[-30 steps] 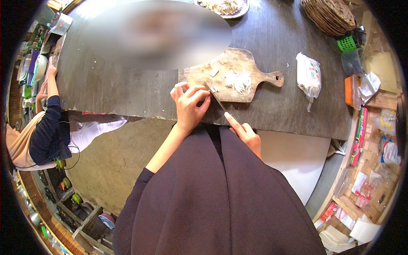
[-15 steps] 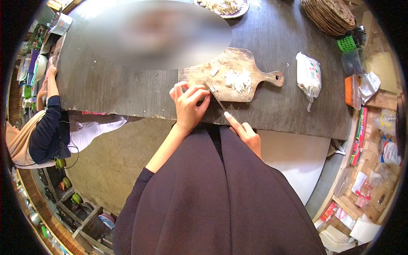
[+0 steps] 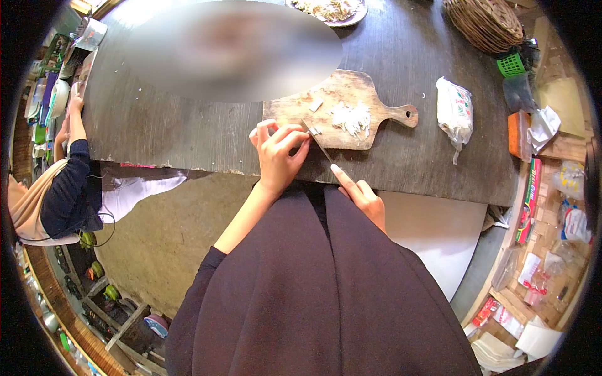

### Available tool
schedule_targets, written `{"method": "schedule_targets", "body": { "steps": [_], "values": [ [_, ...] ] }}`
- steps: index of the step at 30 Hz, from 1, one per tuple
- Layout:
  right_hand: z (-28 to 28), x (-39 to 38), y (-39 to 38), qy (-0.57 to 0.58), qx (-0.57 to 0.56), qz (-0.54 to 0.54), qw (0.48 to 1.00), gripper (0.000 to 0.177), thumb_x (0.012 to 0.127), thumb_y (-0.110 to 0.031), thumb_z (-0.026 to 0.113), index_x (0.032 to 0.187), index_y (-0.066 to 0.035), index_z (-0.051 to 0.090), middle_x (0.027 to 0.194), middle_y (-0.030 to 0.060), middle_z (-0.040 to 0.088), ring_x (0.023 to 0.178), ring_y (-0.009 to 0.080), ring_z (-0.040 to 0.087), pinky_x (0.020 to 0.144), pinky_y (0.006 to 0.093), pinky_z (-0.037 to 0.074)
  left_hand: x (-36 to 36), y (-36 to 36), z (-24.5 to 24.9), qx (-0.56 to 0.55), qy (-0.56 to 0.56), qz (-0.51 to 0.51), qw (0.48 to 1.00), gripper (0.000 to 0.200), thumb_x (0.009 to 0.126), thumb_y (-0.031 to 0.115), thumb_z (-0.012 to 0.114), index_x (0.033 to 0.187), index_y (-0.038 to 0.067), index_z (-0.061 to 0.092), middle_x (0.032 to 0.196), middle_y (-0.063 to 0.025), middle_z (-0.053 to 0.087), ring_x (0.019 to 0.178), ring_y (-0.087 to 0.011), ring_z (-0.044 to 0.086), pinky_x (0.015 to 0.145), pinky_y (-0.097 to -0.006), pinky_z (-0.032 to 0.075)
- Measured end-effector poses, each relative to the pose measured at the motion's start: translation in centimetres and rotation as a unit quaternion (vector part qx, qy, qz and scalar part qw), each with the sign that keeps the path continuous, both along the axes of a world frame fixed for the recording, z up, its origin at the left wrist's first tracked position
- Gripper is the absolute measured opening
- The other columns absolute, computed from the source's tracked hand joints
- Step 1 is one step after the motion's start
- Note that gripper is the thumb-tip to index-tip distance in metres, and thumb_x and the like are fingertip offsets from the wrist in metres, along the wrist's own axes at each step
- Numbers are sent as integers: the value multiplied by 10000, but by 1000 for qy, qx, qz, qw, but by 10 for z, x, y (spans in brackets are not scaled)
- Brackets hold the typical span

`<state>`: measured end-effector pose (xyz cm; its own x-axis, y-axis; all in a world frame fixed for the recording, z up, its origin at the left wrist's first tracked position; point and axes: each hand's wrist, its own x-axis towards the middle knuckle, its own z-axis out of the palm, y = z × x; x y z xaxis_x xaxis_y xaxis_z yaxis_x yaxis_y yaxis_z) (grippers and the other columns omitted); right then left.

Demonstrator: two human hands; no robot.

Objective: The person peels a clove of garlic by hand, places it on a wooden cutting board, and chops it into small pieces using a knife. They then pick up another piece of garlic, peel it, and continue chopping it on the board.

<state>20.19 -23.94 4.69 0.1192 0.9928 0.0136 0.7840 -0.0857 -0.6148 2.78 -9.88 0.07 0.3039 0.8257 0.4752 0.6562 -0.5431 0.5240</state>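
A wooden cutting board [image 3: 359, 86] with a handle lies near the table's front edge. My right hand [image 3: 362, 197] grips a knife [image 3: 323, 148], its index finger stretched along the back and its blade slanting over the board's front edge. Beside the blade, my left hand [image 3: 280, 156] rests at the board's front left corner with its fingers curled and pinched; whatever they hold is hidden. Small white cut pieces [image 3: 315, 131] lie right by the blade. Farther right on the board is a loose pile of white slivers [image 3: 351, 120], and a pale chunk [image 3: 316, 104] sits behind.
On the dark table [image 3: 401, 163], a white plastic packet [image 3: 454, 109] lies to the right. A plate of shredded food [image 3: 329, 12] and a woven basket [image 3: 486, 26] stand at the back. Another person [image 3: 66, 194] is at the left end. A blurred patch hides the far left table.
The small cut pieces beside the blade look slightly shifted, and the blade has moved very little. Both hands stay almost in the same place.
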Motion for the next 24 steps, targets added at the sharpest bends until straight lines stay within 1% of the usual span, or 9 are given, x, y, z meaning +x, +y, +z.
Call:
{"method": "schedule_targets", "body": {
  "steps": [1,2,4,9,12,14,16,20,24],
  "values": [
    [2,0,1,14,-6,2,1000,498,970,-135,681,1451,-245,614,775,131,518,612,307,592,591,413,475,0,0,-1,-1,-1,-1,1000,136,753,178,821,862,197,741,989,80,719,1065,-239,540,1004,-434,313],
    [1,0,0,14,-6,2,1000,498,970,-135,681,1451,-245,614,775,131,518,612,307,592,591,413,475,0,0,-1,-2,-2,-1,1000,136,754,178,821,862,198,740,988,81,718,1065,-237,539,1004,-434,313],
    [-1,-1,0,-9,-2,-4,1000,549,980,-249,686,1490,-400,551,767,63,501,603,265,646,577,420,543,0,0,-1,-1,-4,-2,1000,137,755,178,820,862,198,738,988,83,717,1065,-237,538,1003,-434,313],
    [5,-1,-4,0,-17,-3,1000,556,979,-238,687,1491,-405,549,767,64,501,608,271,651,580,425,543,0,0,1,-1,-2,-2,1000,138,756,179,820,863,199,735,991,88,714,1067,-237,535,1001,-434,315],
    [3,-1,-5,1,-14,-6,1000,560,976,-229,688,1489,-407,550,765,63,499,606,275,650,579,430,541,-1,0,1,-1,8,-3,1000,151,750,155,825,874,189,746,1011,84,732,1071,-247,531,1000,-415,323],
    [4,-2,-5,1,-10,-8,1000,560,975,-226,688,1487,-407,552,764,64,497,604,277,649,579,433,540,-1,0,1,-1,5,1,1000,132,760,183,818,865,202,740,996,90,713,1074,-239,530,998,-431,316],
    [7,-3,-4,32,-20,-9,999,503,957,-101,674,1442,-226,621,765,139,513,626,317,585,598,410,470,-2,-1,1,-4,4,-1,1000,133,759,184,818,868,202,743,998,90,714,1074,-238,530,996,-432,317],
    [2,0,-5,26,-14,-2,1000,504,962,-101,667,1445,-235,618,760,141,504,623,324,583,597,411,468,-2,-2,3,0,4,-1,1000,137,756,183,819,875,200,751,1003,91,717,1070,-234,535,995,-433,319],
    [3,2,-9,20,-17,13,1000,489,936,-75,672,1414,-172,640,800,130,560,640,270,583,604,391,488,-2,-2,0,0,-3,3,1000,139,754,180,820,874,196,753,1008,92,720,1066,-232,537,997,-433,318]
  ]
}}
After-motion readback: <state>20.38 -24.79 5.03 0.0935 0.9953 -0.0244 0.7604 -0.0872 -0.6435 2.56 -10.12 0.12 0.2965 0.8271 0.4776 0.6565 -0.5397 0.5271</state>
